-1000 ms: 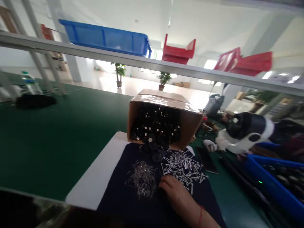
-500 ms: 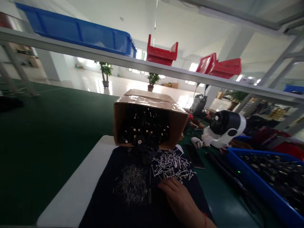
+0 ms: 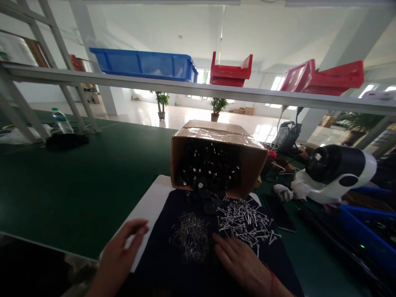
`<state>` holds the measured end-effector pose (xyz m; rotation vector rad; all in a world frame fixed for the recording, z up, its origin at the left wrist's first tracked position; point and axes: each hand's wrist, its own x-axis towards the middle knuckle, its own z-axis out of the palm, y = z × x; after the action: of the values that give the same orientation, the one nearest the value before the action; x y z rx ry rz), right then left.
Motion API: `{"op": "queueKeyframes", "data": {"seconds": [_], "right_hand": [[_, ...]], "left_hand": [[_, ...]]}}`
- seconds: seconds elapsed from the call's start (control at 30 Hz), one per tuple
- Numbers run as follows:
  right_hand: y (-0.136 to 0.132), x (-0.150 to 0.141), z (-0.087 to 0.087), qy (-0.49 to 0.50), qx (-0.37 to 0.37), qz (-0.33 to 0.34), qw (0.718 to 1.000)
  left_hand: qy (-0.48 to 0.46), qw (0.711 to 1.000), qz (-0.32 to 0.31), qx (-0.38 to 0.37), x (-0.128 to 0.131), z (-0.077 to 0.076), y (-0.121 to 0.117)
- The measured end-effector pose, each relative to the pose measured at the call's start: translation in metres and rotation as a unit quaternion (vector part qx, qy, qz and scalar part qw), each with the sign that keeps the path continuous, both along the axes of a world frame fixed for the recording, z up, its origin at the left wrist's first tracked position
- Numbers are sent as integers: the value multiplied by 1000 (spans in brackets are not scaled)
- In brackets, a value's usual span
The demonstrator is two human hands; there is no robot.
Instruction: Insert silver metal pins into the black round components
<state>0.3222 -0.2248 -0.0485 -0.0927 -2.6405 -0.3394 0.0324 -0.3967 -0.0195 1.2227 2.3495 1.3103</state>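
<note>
Hands first. The right hand [image 3: 241, 262] is down on the dark cloth [image 3: 161, 262], its fingers bent and lying close together; the hand hides what, if anything, is under them — a grip cannot be told. The left hand [image 3: 120, 251] is raised over the white board [image 3: 151, 200], thumb and forefinger bent toward each other, tips near; whether they meet or pinch something small cannot be told.

Just left of the right fingers lies a loose heap of fine metal pieces [image 3: 192, 237]. Just beyond and to the right of the same fingers, screws [image 3: 244, 220] are spread at random, none seen upright.

Farther ahead of the fingers, a few dark parts [image 3: 208, 208] sit on the cloth below the mouth of the carton [image 3: 216, 133]. The carton lies on its side, heavily stocked with similar parts showing bright metal tips.

Well to the right of the right fingers stands a blue bin [image 3: 354, 227]; dark pieces show inside, too dim to class as worked or unworked.

Finding on progress: no joined piece can be made out on the cloth. Judging by both heaps and the carton's load — all loose — most of the visible stock remains unhandled.
</note>
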Motion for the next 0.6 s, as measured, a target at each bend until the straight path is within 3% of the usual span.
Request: {"op": "queueKeyframes", "data": {"seconds": [0.03,0.1,0.13,0.23,0.33,0.47,0.6], "right_hand": [[-3,1,3,51,-37,-16,998],[-10,4,6,177,-134,-60,973],[-15,6,6,238,-186,-86,949],[-27,22,1,336,-329,-144,871],[-32,48,-2,366,-391,-203,820],[-30,67,8,369,-390,-225,813],[-33,45,19,294,-356,-194,866]], "left_hand": [[23,995,-89,-22,9,6,20],[124,947,-291,-52,33,14,66],[136,932,-332,-56,45,15,90],[143,919,-360,-71,72,11,148],[116,924,-355,-84,76,9,179],[34,937,-336,-93,65,25,178],[-106,918,-364,-118,76,41,130]]}}
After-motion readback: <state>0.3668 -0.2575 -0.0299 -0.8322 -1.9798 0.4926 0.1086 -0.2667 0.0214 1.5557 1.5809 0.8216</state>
